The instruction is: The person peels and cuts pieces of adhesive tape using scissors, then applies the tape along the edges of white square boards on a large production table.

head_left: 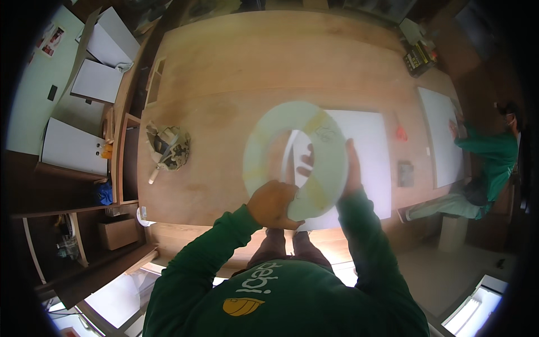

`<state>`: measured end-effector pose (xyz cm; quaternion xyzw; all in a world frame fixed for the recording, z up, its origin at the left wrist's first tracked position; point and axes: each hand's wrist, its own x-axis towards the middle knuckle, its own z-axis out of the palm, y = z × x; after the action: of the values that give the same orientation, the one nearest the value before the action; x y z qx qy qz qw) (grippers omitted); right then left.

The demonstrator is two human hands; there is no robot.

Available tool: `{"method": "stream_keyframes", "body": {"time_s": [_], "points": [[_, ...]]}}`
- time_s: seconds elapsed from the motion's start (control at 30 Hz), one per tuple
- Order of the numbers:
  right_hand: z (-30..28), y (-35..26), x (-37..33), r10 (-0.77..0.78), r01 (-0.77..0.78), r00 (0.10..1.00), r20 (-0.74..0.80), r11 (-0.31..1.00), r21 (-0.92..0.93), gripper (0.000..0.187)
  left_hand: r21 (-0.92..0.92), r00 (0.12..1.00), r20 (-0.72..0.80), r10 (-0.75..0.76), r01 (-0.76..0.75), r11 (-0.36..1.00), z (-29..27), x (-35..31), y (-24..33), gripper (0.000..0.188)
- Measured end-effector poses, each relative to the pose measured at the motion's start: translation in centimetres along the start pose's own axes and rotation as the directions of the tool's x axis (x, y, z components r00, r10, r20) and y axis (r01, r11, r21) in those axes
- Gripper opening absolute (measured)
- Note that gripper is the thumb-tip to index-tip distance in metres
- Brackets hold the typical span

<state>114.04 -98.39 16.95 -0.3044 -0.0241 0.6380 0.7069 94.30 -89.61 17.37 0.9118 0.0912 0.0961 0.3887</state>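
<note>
A wide, flat roll of pale edge banding (328, 146), crossed by yellowish strips of tape, is held up in front of me above the table. My left hand (273, 205) grips its lower left part, with fingers closed around the rim. On the right side my right hand (352, 168) is wrapped round the outer edge, and some of its fingertips show through the roll's open middle. Below and to the right of the roll lies a white panel (370, 163) on the wooden table (219, 135), partly covered by the roll and my right arm.
A camouflage cloth bag (175, 149) rests on the table's left. Further right are a red item (401, 133), a small grey rectangle (405, 173) and another white panel (441, 135), where a co-worker in green (494, 151) stands. A dark box (418, 59) sits at the far right corner.
</note>
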Motion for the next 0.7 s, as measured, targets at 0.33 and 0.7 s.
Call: {"method": "stream_keyframes", "body": {"time_s": [0.33, 0.7], "points": [[-8.5, 10.0, -7.5, 0.331, -0.286, 0.943, 0.032, 0.857, -0.428, 0.048, -0.112, 0.914, -0.092, -0.396, 0.385, 0.916, 1.1, -5.7, -7.1, 0.057], [-29.1, 2.0, -19.9, -0.443, -0.446, 0.77, -0.46, 0.141, -0.884, 0.009, 0.37, 0.876, -0.054, -0.479, 0.463, 0.805, -1.3, -5.8, -20.9, 0.065]]}}
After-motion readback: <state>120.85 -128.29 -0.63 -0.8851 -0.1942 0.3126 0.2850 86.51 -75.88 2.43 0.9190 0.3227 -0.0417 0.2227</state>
